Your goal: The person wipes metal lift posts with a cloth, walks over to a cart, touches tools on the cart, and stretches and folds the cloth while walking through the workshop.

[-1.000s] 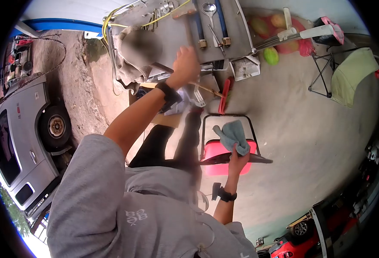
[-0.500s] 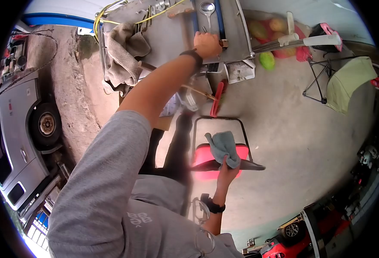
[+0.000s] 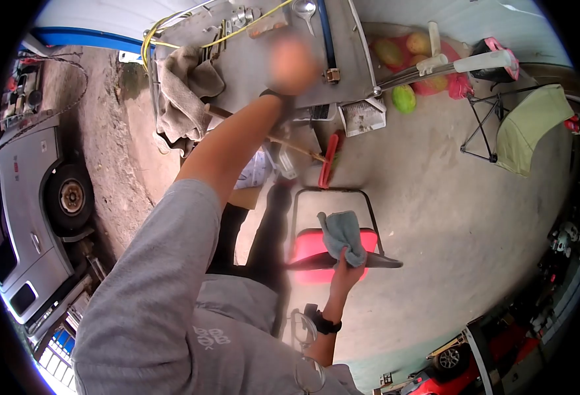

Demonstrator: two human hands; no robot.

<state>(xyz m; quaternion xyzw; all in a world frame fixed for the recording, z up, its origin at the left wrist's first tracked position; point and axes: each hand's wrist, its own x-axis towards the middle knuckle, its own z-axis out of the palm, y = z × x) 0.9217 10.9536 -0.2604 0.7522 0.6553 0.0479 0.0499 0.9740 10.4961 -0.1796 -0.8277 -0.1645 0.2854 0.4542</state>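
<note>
My left hand (image 3: 293, 64) is over the grey tabletop (image 3: 250, 59), smeared by motion, so its fingers and anything in them cannot be made out. Right of it lies a blue bar (image 3: 328, 39) with a brass-coloured end, and a metal ladle-like spoon (image 3: 304, 9) lies beyond. Lower down, my right hand (image 3: 347, 273) is closed around a bunched grey-green cloth (image 3: 342, 232). Cloth and hand are above a folding chair with a red seat (image 3: 306, 243) and a dark frame.
A brown towel (image 3: 181, 92) hangs over the table's left side, near a yellow cord (image 3: 263, 16). A red broom head (image 3: 329, 158) lies on the floor. Melon-like fruit (image 3: 404, 99), a green folding chair (image 3: 530, 131) and a parked silver vehicle (image 3: 30, 204) stand around.
My left hand has moved left and slightly down, away from the blue bar's brass end. A second blue bar beside it no longer shows. My right hand still holds the cloth.
</note>
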